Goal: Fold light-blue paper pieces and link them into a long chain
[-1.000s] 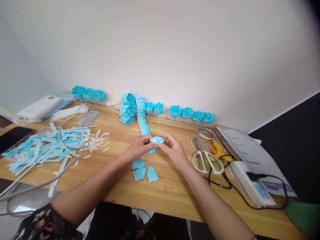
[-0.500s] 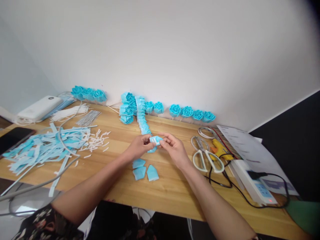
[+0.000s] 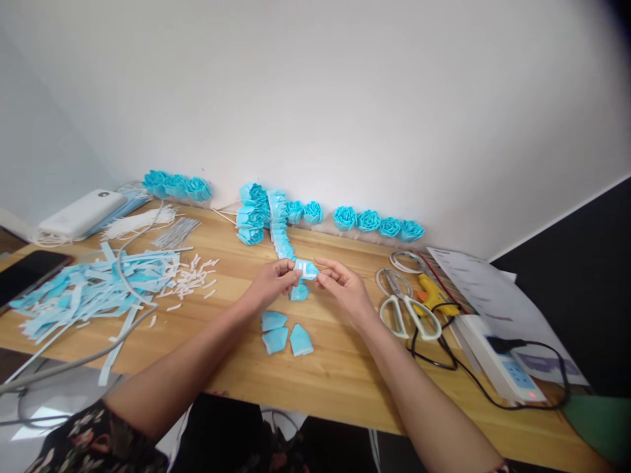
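Between my two hands I hold a small blue petal piece (image 3: 307, 268) with white strips on its face. My left hand (image 3: 274, 284) pinches its left edge, and my right hand (image 3: 344, 290) pinches the pointed right end. Just below, another blue piece (image 3: 298, 292) lies on the wood. Nearer me are loose blue petal pieces (image 3: 275, 340), each cut to a point at one end. Behind my hands runs a row of overlapping blue petals (image 3: 280, 230), beside a cluster of blue flowers (image 3: 251, 215).
More blue flowers (image 3: 369, 221) line the wall. Blue scraps (image 3: 93, 289), white bits (image 3: 192, 279), a phone (image 3: 34, 276) and a power bank (image 3: 81, 213) lie left. Scissors (image 3: 417, 318), a yellow glue gun (image 3: 434, 294) and a power strip (image 3: 503, 364) with black cable sit right.
The petal piece has turned so its white-stripped face shows more fully. My left hand's fingers have shifted slightly at its edge; both hands still hold it.
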